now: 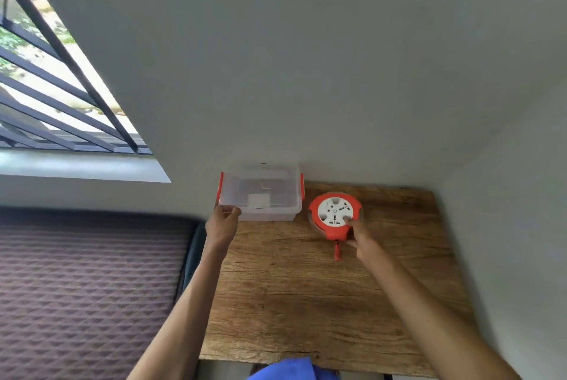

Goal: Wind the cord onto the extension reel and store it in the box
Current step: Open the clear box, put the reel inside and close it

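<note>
Head view: both arms stretched fwd. Left hand (221,220) pinches near-left corner of clear plastic box (260,195) at tabletop (306,287) far edge; right hand (360,238) grips round orange/white extension reel (335,214) beside box.

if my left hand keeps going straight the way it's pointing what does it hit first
The box. The left hand points up toward the wall, fingertips already at the box's near left corner by the red latch. Whether they touch it is unclear.

A wooden table (322,303) stands against plain grey walls (306,57); daylight enters a barred window (55,88) above what looks like a quilted mattress (86,281).
</note>
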Tool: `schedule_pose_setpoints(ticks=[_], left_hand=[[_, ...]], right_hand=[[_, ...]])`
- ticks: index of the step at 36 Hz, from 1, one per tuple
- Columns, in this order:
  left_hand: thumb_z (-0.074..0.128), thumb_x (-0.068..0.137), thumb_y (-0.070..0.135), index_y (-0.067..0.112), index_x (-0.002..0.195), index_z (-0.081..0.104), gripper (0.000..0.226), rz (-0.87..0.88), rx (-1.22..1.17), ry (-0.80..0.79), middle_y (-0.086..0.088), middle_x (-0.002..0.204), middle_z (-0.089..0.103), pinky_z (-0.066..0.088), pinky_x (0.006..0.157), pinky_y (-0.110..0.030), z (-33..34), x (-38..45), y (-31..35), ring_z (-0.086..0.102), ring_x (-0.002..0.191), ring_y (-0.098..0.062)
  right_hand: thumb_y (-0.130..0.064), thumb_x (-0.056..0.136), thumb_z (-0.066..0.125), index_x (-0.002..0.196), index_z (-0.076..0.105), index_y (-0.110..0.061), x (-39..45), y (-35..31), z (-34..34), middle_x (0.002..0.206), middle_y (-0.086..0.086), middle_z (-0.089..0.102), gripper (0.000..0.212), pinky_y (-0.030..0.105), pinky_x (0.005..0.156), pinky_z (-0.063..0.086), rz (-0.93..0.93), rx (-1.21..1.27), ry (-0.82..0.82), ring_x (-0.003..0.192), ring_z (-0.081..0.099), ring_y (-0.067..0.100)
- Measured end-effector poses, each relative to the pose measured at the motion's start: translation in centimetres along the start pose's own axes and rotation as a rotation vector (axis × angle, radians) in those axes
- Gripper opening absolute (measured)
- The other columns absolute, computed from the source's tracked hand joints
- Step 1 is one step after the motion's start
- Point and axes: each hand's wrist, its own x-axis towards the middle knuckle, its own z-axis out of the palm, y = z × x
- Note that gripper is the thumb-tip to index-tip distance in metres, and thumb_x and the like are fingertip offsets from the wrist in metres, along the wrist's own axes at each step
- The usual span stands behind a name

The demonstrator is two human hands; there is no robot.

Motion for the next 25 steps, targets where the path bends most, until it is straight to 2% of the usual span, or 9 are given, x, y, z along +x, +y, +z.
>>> schedule_pose_setpoints(ticks=[4,9,12,14,16,18,21,23,25], left_hand=[[0.072,0.106,0.018,0.007,0.120,0.072,0.018,0.043,0.027,0.078,-0.010,0.113,0.075,0.056,0.100,-0.045,0.1,1.5,0.3,0.072,0.113,-0.032],[0.074,0.105,0.024,0.011,0.129,0.064,0.029,0.050,0.101,0.170,-0.021,0.132,0.063,0.049,0.089,-0.042,0.4,3.9,0.8,0.061,0.109,-0.031],[0.076,0.102,0.028,0.015,0.126,0.062,0.030,0.044,0.113,0.235,-0.022,0.134,0.056,0.048,0.093,-0.047,0.7,5.5,0.8,0.058,0.118,-0.039],[0.077,0.101,0.029,0.014,0.126,0.061,0.033,0.063,0.077,0.266,-0.021,0.132,0.059,0.046,0.090,-0.045,0.9,6.8,0.9,0.060,0.117,-0.039],[0.076,0.103,0.032,0.014,0.130,0.062,0.036,0.080,0.047,0.282,-0.019,0.128,0.063,0.048,0.089,-0.043,0.9,8.0,1.2,0.062,0.109,-0.034],[0.075,0.105,0.035,0.012,0.131,0.064,0.036,0.084,0.012,0.312,-0.018,0.121,0.068,0.054,0.090,-0.046,0.9,9.3,1.4,0.065,0.105,-0.033],[0.074,0.106,0.041,0.012,0.119,0.074,0.031,0.078,-0.047,0.312,-0.009,0.109,0.073,0.057,0.087,-0.043,0.6,10.8,1.4,0.069,0.098,-0.026],[0.075,0.105,0.044,0.014,0.114,0.079,0.032,0.063,-0.067,0.289,-0.002,0.102,0.075,0.056,0.087,-0.040,0.2,11.6,1.2,0.071,0.097,-0.023],[0.074,0.105,0.047,0.014,0.116,0.082,0.036,0.033,-0.044,0.271,0.000,0.103,0.077,0.057,0.090,-0.040,-0.3,12.2,0.9,0.072,0.099,-0.024]], right_hand=[[-0.013,0.103,0.066,0.155,0.044,0.000,1.3,1.0,1.0,0.151,0.025,0.055,0.058,0.049,0.116,0.047,0.036,-0.007,0.008,0.139,0.054,0.040],[-0.020,0.102,0.069,0.148,0.054,0.001,3.8,1.9,1.5,0.145,0.024,0.061,0.053,0.051,0.115,0.049,0.056,-0.066,0.065,0.134,0.060,0.040],[-0.024,0.096,0.076,0.133,0.068,0.002,5.2,1.6,1.6,0.131,0.023,0.071,0.046,0.051,0.102,0.057,-0.095,-0.437,0.270,0.120,0.068,0.039],[-0.020,0.095,0.075,0.135,0.066,-0.002,5.6,1.1,2.2,0.135,0.020,0.067,0.045,0.048,0.103,0.055,-0.249,-0.706,0.390,0.126,0.063,0.039],[-0.017,0.097,0.068,0.132,0.065,-0.007,6.1,0.2,3.3,0.135,0.016,0.065,0.036,0.044,0.105,0.050,-0.467,-0.836,0.440,0.129,0.059,0.037],[-0.018,0.100,0.065,0.119,0.073,-0.010,6.5,-0.9,5.6,0.116,0.008,0.074,0.022,0.037,0.095,0.052,-0.609,-0.778,0.262,0.114,0.068,0.029],[-0.027,0.099,0.072,0.106,0.078,-0.009,6.4,-2.0,10.0,0.093,0.001,0.079,0.020,0.032,0.080,0.055,-0.533,-0.630,-0.062,0.090,0.076,0.019],[-0.027,0.097,0.075,0.105,0.080,-0.009,6.7,-2.0,12.4,0.093,0.004,0.081,0.021,0.034,0.078,0.059,-0.481,-0.546,-0.108,0.087,0.078,0.019],[-0.027,0.095,0.079,0.105,0.082,-0.010,7.1,-1.8,13.7,0.092,0.004,0.082,0.020,0.034,0.076,0.061,-0.465,-0.469,-0.052,0.086,0.078,0.020]])
